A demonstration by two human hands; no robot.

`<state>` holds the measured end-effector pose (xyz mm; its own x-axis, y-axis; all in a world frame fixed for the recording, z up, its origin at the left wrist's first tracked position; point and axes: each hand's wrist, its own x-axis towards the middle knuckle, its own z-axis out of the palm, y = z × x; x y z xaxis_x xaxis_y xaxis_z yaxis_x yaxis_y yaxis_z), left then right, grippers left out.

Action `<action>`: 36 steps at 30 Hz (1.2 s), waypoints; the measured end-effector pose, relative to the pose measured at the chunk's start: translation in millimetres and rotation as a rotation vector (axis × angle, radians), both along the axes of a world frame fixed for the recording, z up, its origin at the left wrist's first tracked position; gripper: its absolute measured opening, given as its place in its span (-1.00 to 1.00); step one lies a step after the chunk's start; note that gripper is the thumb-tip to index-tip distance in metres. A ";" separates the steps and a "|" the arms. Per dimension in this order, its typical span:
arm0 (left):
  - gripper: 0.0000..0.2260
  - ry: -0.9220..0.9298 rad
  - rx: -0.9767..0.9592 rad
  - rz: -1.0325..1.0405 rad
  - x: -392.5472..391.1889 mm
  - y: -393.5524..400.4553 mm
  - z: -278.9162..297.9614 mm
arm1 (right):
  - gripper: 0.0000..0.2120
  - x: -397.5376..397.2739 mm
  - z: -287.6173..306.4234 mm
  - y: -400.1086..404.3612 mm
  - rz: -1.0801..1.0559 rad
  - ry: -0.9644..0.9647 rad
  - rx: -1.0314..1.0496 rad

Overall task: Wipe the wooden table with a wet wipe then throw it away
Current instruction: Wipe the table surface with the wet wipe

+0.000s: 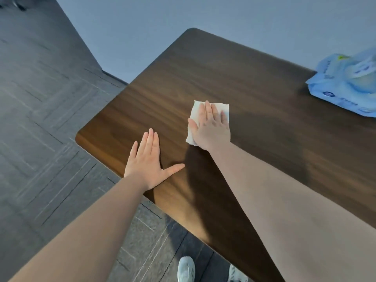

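My right hand (211,127) presses the folded white wet wipe (209,110) flat on the dark wooden table (254,82), fingers straight and together; my left hand (149,159) braces beside it, fingers spread flat, holding nothing. I judge the wiping is mid-way; next, sweep toward the unwiped far side.

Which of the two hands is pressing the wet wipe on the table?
The right hand, flat on the white wet wipe further in on the wooden table. The left hand rests bare near the table's edge.
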<state>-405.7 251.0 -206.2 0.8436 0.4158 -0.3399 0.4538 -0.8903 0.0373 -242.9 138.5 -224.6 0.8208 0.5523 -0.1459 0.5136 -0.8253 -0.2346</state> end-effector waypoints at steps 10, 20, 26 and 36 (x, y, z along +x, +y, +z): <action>0.10 -0.150 -0.013 -0.002 -3.0 1.7 -1.9 | -0.38 -9.5 -2.2 123.7 0.220 -0.048 -0.032; 0.03 -0.035 -0.050 0.016 -1.5 -0.7 -1.0 | -0.38 -38.3 2.9 25.0 0.224 0.012 -0.028; -0.14 -0.037 -0.029 -0.243 1.2 -46.7 12.5 | -0.37 -47.0 2.7 -93.9 -0.014 0.040 -0.082; -0.16 -0.077 -0.156 -0.590 44.0 -238.7 17.2 | -0.37 -82.3 4.6 -369.8 -0.529 0.060 -0.187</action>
<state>-361.7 12.2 -188.9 0.9408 -0.1790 -0.2878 -0.1235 -0.9718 0.2008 -325.2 -231.3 -220.0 0.9660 0.0281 -0.2571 0.0088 -0.9971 -0.0758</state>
